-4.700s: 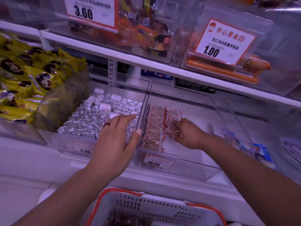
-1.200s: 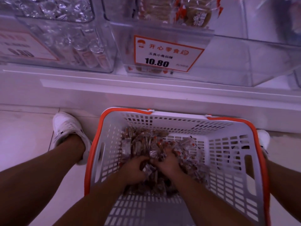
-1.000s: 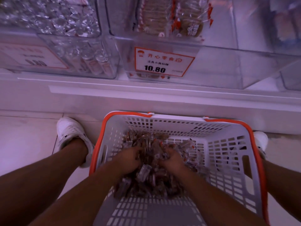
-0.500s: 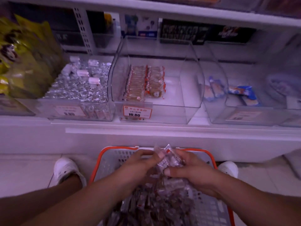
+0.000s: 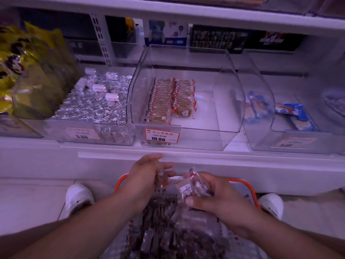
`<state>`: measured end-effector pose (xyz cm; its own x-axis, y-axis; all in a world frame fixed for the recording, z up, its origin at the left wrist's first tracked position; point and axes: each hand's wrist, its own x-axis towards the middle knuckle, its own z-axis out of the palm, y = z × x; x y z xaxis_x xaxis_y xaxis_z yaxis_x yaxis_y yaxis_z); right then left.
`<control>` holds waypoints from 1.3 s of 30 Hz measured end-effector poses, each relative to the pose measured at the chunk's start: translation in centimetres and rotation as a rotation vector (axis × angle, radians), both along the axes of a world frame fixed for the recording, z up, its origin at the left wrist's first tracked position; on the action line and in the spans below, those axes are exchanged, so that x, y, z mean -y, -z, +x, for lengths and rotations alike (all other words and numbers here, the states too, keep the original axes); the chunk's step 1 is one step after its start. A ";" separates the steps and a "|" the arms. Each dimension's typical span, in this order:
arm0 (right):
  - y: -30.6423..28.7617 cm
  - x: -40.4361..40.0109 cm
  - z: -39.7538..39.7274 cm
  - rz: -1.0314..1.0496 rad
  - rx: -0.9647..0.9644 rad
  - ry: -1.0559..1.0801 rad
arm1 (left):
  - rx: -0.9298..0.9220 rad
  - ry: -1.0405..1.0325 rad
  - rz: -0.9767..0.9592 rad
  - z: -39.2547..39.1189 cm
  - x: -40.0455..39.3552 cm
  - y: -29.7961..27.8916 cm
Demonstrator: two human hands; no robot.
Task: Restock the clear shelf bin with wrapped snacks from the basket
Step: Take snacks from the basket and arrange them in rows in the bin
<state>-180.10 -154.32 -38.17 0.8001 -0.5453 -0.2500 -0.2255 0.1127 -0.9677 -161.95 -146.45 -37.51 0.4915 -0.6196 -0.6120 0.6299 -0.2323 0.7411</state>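
Note:
The clear shelf bin [image 5: 220, 128] stands on the shelf straight ahead, with two neat rows of wrapped snacks [image 5: 170, 99] on its left side and bare floor on its right. Below it sits the white basket with an orange rim [image 5: 244, 186], heaped with loose wrapped snacks [image 5: 168, 230]. My right hand [image 5: 214, 199] grips a bunch of wrapped snacks [image 5: 190, 187] above the basket. My left hand [image 5: 147, 174] holds a small wrapped snack [image 5: 161, 177] just to the left of that bunch, with its upper fingers stretched out.
A bin of silver-foil sweets [image 5: 93, 105] stands left of the clear bin, and yellow bags [image 5: 24, 71] lie further left. A bin with blue packets [image 5: 291, 113] stands to the right. An upper shelf edge [image 5: 186, 14] overhangs. White shoes [image 5: 78, 197] flank the basket.
Both hands dug into the basket's snacks, then rose with a bunch. The view lifted from the basket to the shelf, and the hands have drawn slightly apart.

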 end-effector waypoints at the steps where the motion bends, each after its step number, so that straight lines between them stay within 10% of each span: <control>1: 0.0 0.3 0.1 0.165 0.039 -0.003 | 0.028 0.021 -0.006 0.3 0.1 0.0; 7: 0.0 0.6 1.2 0.347 0.091 0.054 | 0.128 0.266 -0.094 -2.6 -0.7 -0.2; 17: 0.1 0.9 1.2 0.517 0.057 0.221 | 0.102 -0.073 -0.089 -0.5 -0.1 1.5; 30: 1.9 -0.7 2.2 -0.308 -0.028 0.402 | -0.032 0.256 -0.020 -3.9 -1.0 1.4; 39: 0.1 1.2 1.6 0.297 0.048 0.451 | 0.138 0.100 -0.057 -1.9 -0.5 0.9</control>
<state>-178.48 -155.53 -38.25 0.5174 -0.7485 -0.4149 -0.0484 0.4585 -0.8874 -163.87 -145.96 -38.44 0.5031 -0.7014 -0.5050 0.4969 -0.2433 0.8330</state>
